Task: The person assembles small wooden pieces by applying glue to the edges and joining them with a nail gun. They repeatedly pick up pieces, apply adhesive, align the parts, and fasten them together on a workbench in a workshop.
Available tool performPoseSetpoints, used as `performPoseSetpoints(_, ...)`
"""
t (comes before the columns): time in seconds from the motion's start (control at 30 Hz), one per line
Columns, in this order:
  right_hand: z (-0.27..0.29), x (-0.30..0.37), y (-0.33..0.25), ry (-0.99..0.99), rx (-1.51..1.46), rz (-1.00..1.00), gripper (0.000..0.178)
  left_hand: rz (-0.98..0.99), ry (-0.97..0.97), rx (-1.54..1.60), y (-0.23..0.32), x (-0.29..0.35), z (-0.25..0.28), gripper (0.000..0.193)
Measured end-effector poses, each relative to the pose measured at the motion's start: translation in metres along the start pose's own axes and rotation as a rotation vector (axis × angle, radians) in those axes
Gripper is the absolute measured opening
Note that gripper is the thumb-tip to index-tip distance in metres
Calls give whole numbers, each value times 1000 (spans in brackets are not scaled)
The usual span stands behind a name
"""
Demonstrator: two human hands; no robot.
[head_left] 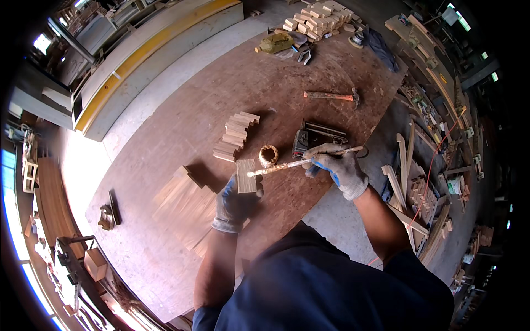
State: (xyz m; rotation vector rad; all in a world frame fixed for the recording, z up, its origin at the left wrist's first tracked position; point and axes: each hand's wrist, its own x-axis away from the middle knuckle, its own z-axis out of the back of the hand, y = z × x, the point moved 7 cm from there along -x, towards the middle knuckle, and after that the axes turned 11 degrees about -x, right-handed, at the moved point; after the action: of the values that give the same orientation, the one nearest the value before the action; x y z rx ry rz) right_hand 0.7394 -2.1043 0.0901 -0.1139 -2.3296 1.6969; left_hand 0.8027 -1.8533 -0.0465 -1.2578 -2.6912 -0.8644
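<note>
In a grey and blue work glove, my left hand (234, 204) grips a small flat wood block (246, 177) with its broad face up. My right hand (339, 168), gloved alike, is closed round a thin stick (284, 166) whose pale, coated tip touches the block's face. Just beyond the block stands a small round pot (269, 155) with a crusted, yellowish rim. A row of wood blocks (236, 136) lies beyond my left hand, and a wider batch of wood pieces (187, 207) lies to its left. Behind my right hand sits a dark nail gun (320, 137).
A hammer (331, 96) lies farther off on the brown worktable (221, 88). Near its far edge are pliers (305, 55), a yellowish bottle (275, 43) and a heap of wood blocks (317, 22). Scrap timber (406, 176) stands on the right, with an orange cord (433, 165) across it.
</note>
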Motion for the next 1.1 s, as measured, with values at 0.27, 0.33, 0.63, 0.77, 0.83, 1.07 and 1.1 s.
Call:
performPoseSetpoints(0.27, 34, -28, 17, 173, 131, 91, 15, -37, 58, -36, 6, 8, 10, 55)
performPoseSetpoints(0.33, 25, -44, 29, 134, 215, 82, 12, -74, 104, -65, 11, 15, 21, 55)
performPoseSetpoints(0.63, 1, -110, 120, 54, 807, 91, 20, -233, 503, -762, 55, 124, 80, 50)
performPoseSetpoints(0.77, 3, -82, 147, 76, 851, -174, 31, -194, 744, -1616, 81, 195, 74, 31)
performPoseSetpoints(0.83, -18, -47, 163, -99, 1058, -235, 33, -258, 921, -1398, 71, 246, 126, 26)
performPoseSetpoints(1.07, -101, 34, 271, -489, 733, -467, 62, -263, 1125, -650, -11, 347, 227, 38)
performPoseSetpoints(1.1, -111, 36, 269, -485, 712, -488, 63, -260, 1099, -398, -21, 345, 228, 37)
